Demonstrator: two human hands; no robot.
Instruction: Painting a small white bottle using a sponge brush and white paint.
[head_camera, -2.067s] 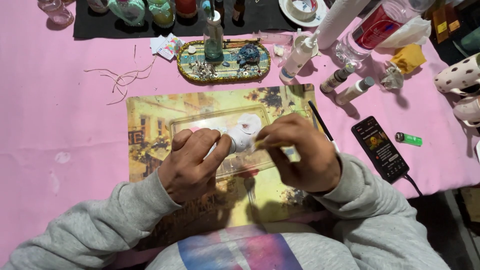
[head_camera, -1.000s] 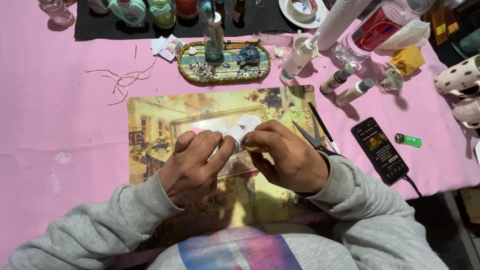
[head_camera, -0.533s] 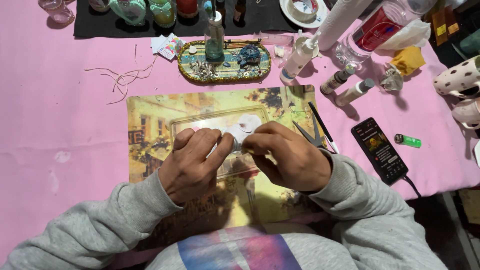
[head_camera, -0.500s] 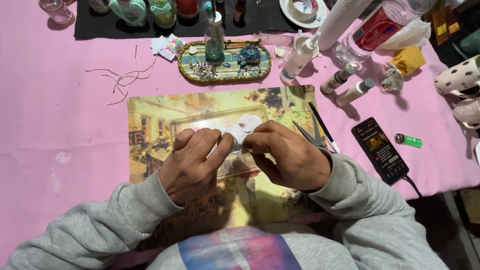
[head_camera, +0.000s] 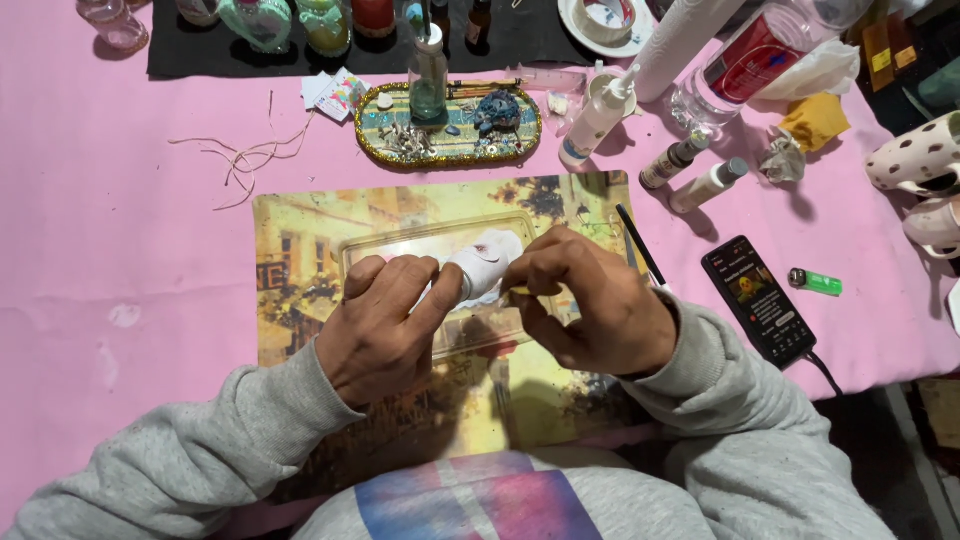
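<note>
My left hand grips small white rounded object above picture-printed placemat on pink tablecloth; my right hand pinches thin yellowish piece against it. Black smartphone lies well right.

Open pink tablecloth lies left of the picture placemat; only loose string crosses its upper part. Above the placemat, passage is blocked by the oval tray carrying a glass bottle, and by the white squeeze bottle just beside it. To the right, a thin brush lies along the placemat edge, with two small tubes above it. A phone with its cable and a green lighter occupy the right side. A narrow bare strip runs between brush and phone. Spotted mugs stand at the far right edge.
</note>
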